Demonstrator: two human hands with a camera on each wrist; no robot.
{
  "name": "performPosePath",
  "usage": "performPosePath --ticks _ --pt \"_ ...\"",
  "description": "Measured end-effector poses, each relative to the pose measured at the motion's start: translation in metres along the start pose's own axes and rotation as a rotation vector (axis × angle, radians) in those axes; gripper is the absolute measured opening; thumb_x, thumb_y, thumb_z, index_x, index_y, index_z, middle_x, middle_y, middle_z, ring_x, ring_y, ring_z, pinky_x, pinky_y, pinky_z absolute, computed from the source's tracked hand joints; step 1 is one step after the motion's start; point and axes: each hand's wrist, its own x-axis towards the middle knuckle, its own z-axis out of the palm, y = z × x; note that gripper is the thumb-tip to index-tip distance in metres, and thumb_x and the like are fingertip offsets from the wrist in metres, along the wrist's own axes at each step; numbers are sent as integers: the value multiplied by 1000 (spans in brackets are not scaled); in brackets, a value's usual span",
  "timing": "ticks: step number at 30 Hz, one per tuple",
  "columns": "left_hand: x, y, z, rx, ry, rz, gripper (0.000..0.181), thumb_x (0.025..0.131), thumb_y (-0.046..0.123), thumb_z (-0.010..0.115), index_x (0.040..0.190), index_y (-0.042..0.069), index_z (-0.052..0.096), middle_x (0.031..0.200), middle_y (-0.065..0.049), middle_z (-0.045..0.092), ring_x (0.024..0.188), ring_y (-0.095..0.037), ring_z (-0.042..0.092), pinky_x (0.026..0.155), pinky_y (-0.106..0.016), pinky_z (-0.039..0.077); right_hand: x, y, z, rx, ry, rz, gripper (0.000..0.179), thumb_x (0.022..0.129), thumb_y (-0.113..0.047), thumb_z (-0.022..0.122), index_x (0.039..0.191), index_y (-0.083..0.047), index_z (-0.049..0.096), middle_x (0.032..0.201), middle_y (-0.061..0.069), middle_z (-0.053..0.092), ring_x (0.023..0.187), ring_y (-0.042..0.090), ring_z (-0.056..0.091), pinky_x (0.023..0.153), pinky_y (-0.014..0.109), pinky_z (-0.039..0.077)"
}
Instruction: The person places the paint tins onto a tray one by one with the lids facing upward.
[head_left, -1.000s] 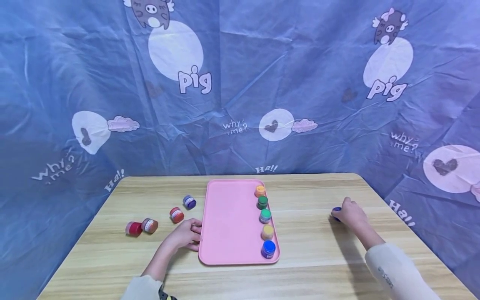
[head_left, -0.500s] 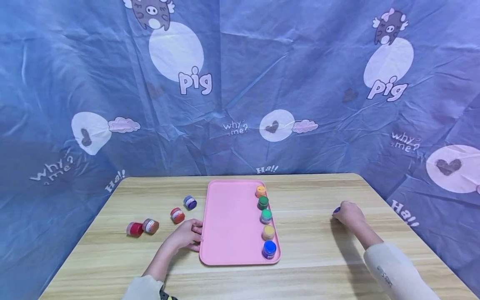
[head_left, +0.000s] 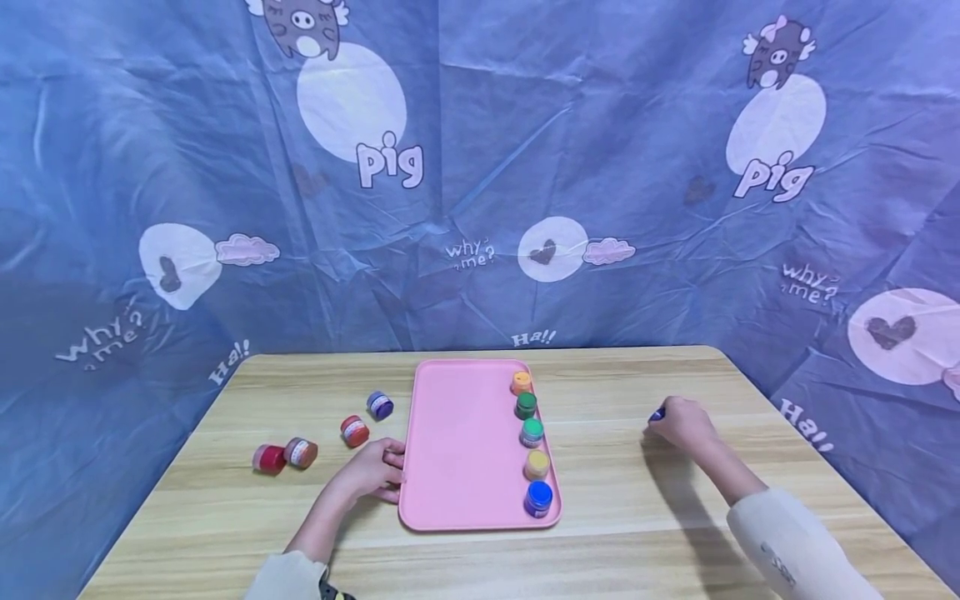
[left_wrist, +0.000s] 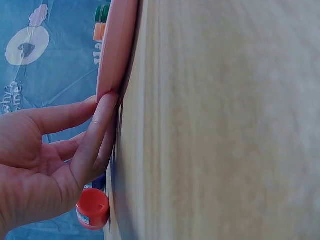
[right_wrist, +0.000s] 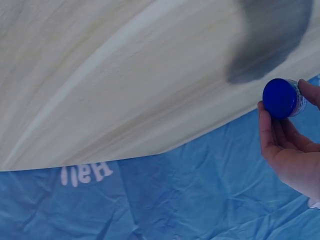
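My right hand [head_left: 685, 425] pinches a small paint jar [right_wrist: 281, 99] with a dark blue lid between thumb and fingers, at the right side of the table. In the head view the fingers hide most of that jar. The left hand [head_left: 371, 469] holds the left edge of a pink tray [head_left: 465, 450], thumb at the rim and fingertips against its side in the left wrist view. Along the tray's right side stands a row of paint jars: orange [head_left: 521, 382], dark green [head_left: 527, 406], light green [head_left: 532, 432], yellow [head_left: 536, 465] and blue [head_left: 538, 498].
Left of the tray, loose jars lie on the wooden table [head_left: 600, 550]: purple [head_left: 380, 405], orange-red [head_left: 355, 431], brown [head_left: 302, 452] and dark red [head_left: 269, 458]. A blue printed cloth [head_left: 480, 183] hangs behind and at both sides.
My right hand has lifted the blue-lidded jar from the table and moved it a little left. The left hand and the tray stay in place.
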Motion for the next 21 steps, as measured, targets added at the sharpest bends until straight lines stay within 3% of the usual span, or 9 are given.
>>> performPosePath --ticks 12,21 --pt "1 0 0 -10 3 -12 44 75 -21 51 117 -19 38 89 -19 49 68 -24 55 58 -40 58 -3 -40 7 53 47 -110 19 69 -11 65 80 5 62 74 17 61 68 33 57 62 47 50" --pt "1 -1 0 -15 -3 -8 44 75 -21 51 117 -19 39 89 -19 49 68 -25 55 59 -41 58 -10 -67 14 167 100 -174 21 69 -11 69 83 4 64 76 13 63 73 32 59 66 47 51"
